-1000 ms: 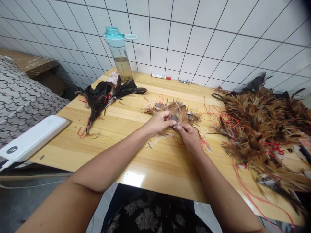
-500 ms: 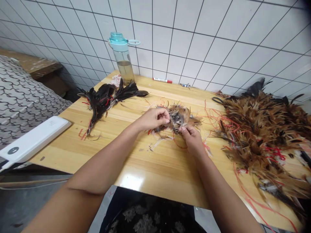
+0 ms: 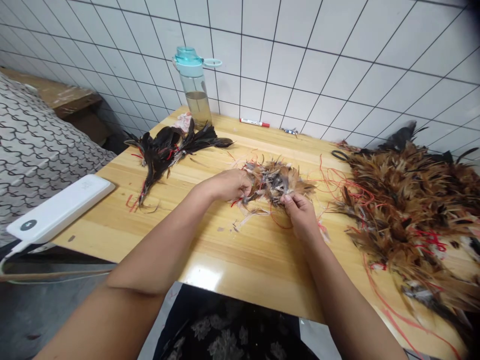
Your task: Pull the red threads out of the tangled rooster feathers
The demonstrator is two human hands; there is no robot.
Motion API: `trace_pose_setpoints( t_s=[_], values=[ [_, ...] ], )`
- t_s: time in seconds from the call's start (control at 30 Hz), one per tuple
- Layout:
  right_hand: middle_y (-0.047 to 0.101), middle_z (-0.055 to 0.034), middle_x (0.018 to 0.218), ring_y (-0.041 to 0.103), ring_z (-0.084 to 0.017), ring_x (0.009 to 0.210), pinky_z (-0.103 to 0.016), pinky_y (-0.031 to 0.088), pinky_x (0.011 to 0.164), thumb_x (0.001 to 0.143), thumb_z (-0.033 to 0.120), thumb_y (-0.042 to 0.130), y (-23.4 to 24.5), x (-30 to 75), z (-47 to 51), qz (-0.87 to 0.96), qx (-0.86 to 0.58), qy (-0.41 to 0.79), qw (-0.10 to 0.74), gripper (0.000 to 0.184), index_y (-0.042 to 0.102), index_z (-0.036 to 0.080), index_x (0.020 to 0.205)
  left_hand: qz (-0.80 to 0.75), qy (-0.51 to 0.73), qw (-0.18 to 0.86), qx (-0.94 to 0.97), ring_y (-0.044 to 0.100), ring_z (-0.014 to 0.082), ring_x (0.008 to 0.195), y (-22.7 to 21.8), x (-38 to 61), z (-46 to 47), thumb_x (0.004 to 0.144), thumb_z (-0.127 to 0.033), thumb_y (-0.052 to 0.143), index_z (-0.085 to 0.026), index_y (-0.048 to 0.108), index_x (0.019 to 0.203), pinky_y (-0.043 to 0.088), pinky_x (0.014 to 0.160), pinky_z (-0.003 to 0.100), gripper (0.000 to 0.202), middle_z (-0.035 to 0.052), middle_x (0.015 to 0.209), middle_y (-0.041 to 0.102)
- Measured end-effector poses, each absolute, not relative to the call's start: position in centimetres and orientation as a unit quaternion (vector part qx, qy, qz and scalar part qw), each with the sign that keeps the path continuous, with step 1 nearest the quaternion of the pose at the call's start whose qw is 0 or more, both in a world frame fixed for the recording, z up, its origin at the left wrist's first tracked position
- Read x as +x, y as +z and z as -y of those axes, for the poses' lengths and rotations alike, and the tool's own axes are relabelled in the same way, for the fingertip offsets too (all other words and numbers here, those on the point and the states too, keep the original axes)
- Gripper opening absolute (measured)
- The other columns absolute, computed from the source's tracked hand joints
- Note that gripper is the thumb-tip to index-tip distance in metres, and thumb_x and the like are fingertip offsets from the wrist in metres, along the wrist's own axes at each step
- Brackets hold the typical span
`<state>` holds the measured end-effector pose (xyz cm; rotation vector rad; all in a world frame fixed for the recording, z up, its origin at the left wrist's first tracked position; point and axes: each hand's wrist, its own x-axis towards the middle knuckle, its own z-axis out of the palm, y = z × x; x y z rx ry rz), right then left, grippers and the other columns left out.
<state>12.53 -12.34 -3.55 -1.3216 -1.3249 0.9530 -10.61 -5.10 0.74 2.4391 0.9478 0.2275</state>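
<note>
- Head view: small feather bunch lies mid-table, long axis running 9 to 3 o'clock.
- Left hand pinches its 9 o'clock end.
- Right hand pinches its 6 o'clock edge, equally near.

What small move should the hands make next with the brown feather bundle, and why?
Probably ease the hands slightly apart to loosen a few feathers: the left hand pinches the brown feather bundle at its left end, the right hand pinches its near edge, and red thread tangles through it.
</note>
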Motion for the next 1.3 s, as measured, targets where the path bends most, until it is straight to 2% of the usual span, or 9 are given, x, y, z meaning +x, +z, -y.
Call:
trace_pose_setpoints(
  t_s=[0.23,0.4,0.57,0.67,0.77,0.9,1.0,1.17,1.3],
  values=[
    [0.064,-0.0017,0.071,0.056,-0.016,0.069,-0.029,0.044,0.070,0.078,0.048,0.059,-3.7,12.2,12.6,0.559,-0.543,0.396,0.486,0.029,0.062,0.020,0.071,-0.365,0.153,0.236,0.888,0.057,0.0143,0.078,2.0,-10.6,5.5,0.070,-0.010,0.056,-0.019,0.067,0.076,0.042,0.075,0.024,0.015,0.0016,0.080,0.063],
    [0.063,-0.0012,0.071,0.054,-0.015,0.067,-0.029,0.043,0.068,0.079,0.045,0.058,-3.6,12.1,12.7,0.564,-0.547,0.391,0.479,0.027,0.064,0.019,0.072,-0.364,0.119,0.271,0.883,0.057,0.0130,0.078,2.1,-10.6,5.8,0.067,-0.007,0.057,-0.023,0.070,0.088,0.042,0.074,0.023,0.030,-0.0002,0.089,0.064],
    [0.064,-0.0016,0.071,0.055,-0.015,0.069,-0.030,0.044,0.071,0.079,0.044,0.058,-3.5,12.1,12.7,0.565,-0.549,0.386,0.480,0.026,0.064,0.019,0.071,-0.383,0.078,0.241,0.889,0.055,0.0142,0.072,0.8,-9.8,5.8,0.063,-0.004,0.059,-0.024,0.071,0.079,0.041,0.070,0.024,0.028,-0.0001,0.079,0.062],
    [0.065,-0.0020,0.072,0.057,-0.016,0.071,-0.030,0.045,0.072,0.079,0.043,0.059,-3.5,12.1,12.7,0.569,-0.550,0.382,0.478,0.025,0.064,0.020,0.071,-0.381,0.074,0.223,0.895,0.055,0.0150,0.073,0.5,-9.6,5.7,0.068,-0.007,0.057,-0.021,0.067,0.068,0.041,0.071,0.025,0.016,0.0012,0.076,0.060],
    [0.065,-0.0022,0.072,0.058,-0.017,0.071,-0.031,0.045,0.071,0.078,0.043,0.059,-3.7,12.0,12.7,0.570,-0.548,0.380,0.481,0.025,0.065,0.020,0.071,-0.375,0.109,0.227,0.892,0.055,0.0142,0.073,0.9,-9.7,5.6,0.073,-0.011,0.055,-0.019,0.064,0.069,0.041,0.072,0.025,0.012,0.0019,0.077,0.059],
    [0.066,-0.0024,0.072,0.059,-0.018,0.072,-0.031,0.045,0.072,0.079,0.042,0.058,-3.9,12.0,12.6,0.578,-0.548,0.368,0.481,0.025,0.065,0.020,0.069,-0.379,0.256,0.333,0.824,0.052,0.0120,0.068,1.7,-9.6,5.9,0.078,-0.020,0.057,-0.016,0.058,0.078,0.039,0.067,0.024,0.004,-0.0002,0.073,0.057],
    [0.067,-0.0030,0.074,0.060,-0.018,0.074,-0.031,0.046,0.074,0.079,0.042,0.058,-4.1,12.0,12.5,0.582,-0.546,0.363,0.481,0.026,0.066,0.019,0.070,-0.376,0.341,0.461,0.728,0.048,0.0101,0.061,1.5,-8.7,6.3,0.080,-0.032,0.060,-0.016,0.053,0.080,0.038,0.061,0.023,0.017,-0.0020,0.068,0.053],
    [0.068,-0.0033,0.074,0.060,-0.019,0.075,-0.032,0.046,0.076,0.078,0.042,0.061,-4.6,12.1,12.3,0.574,-0.555,0.360,0.483,0.025,0.069,0.019,0.071,-0.377,0.354,0.581,0.629,0.047,0.0084,0.055,0.2,-6.4,7.2,0.076,-0.036,0.067,-0.015,0.054,0.086,0.038,0.056,0.022,0.027,-0.0025,0.065,0.055],
    [0.071,-0.0038,0.077,0.062,-0.019,0.078,-0.034,0.047,0.080,0.077,0.040,0.061,-4.7,12.0,12.3,0.565,-0.549,0.371,0.492,0.022,0.070,0.020,0.072,-0.354,0.376,0.590,0.621,0.056,0.0114,0.070,-0.5,-5.3,7.6,0.072,-0.032,0.071,-0.012,0.060,0.085,0.045,0.068,0.024,0.026,0.0015,0.076,0.062]
  ],
)
